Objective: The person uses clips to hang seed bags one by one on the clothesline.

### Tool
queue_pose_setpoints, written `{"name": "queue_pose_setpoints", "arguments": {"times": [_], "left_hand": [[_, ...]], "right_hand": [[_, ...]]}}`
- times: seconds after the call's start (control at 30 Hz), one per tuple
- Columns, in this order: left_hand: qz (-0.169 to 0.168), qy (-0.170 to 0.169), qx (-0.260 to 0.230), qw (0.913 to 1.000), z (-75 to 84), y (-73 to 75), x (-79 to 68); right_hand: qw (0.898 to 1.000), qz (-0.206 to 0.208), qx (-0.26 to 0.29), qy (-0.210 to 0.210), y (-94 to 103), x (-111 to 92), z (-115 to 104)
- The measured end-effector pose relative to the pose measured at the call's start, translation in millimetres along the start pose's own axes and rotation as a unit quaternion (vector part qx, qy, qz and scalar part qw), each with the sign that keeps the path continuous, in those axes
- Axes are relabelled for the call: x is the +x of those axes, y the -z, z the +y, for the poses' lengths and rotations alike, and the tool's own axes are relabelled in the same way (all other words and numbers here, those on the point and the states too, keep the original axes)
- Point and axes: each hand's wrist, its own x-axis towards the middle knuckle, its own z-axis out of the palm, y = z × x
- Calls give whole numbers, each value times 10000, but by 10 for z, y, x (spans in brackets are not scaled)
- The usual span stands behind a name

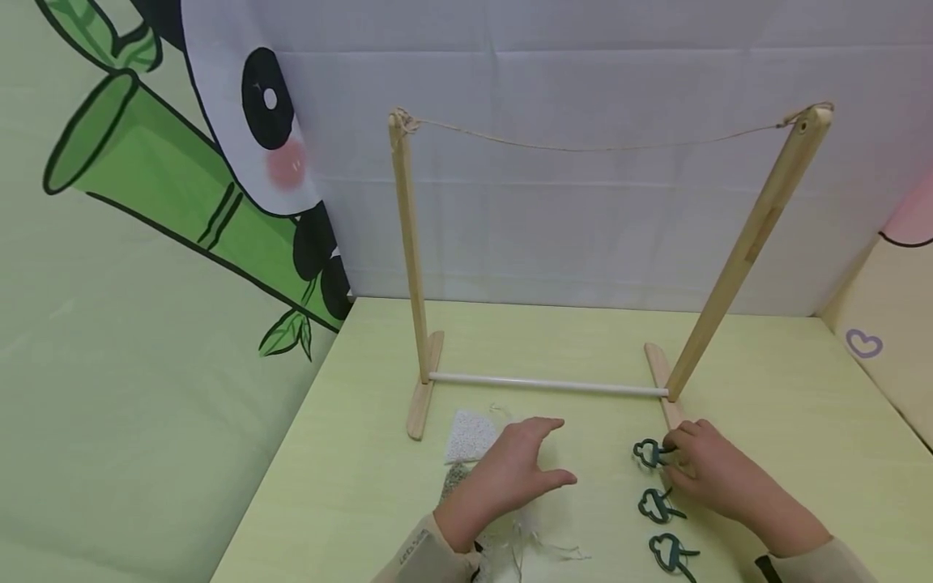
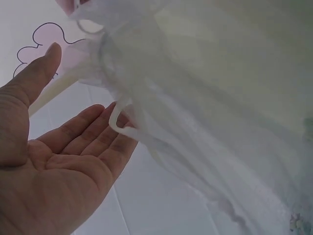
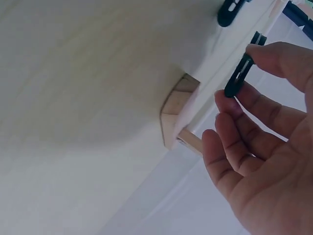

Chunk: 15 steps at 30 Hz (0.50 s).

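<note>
My right hand (image 1: 714,474) pinches a dark green clip (image 3: 239,73) between thumb and fingertips, low over the table. Two more dark green clips, a middle one (image 1: 658,507) and a near one (image 1: 672,554), lie in a column below it in the head view. My left hand (image 1: 506,474) is held with thumb and fingers spread apart, holding nothing. Close to its fingers in the left wrist view is a sheer white drawstring bag (image 2: 195,98) with a pale ribbon loop. Under and beside that hand lie a white speckled packet (image 1: 470,436) and a grey-green one (image 1: 453,479), partly hidden by it.
A wooden frame stands behind the hands: a left post (image 1: 410,251), a right post (image 1: 758,243), a white bottom rod (image 1: 547,384) and flat wooden feet. Slack twine (image 1: 554,149) runs between the post tops. The pale yellow table (image 1: 350,470) meets printed cloth walls.
</note>
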Motion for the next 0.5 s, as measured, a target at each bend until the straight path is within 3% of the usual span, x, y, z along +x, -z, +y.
{"name": "queue_pose_setpoints", "arguments": {"times": [0.3, 0.5], "left_hand": [[182, 53, -81, 9998, -35, 50, -8], [216, -53, -25, 9997, -46, 70, -2]], "right_hand": [[9994, 231, 79, 261, 140, 110, -221], [9962, 631, 56, 603, 181, 174, -344]]}}
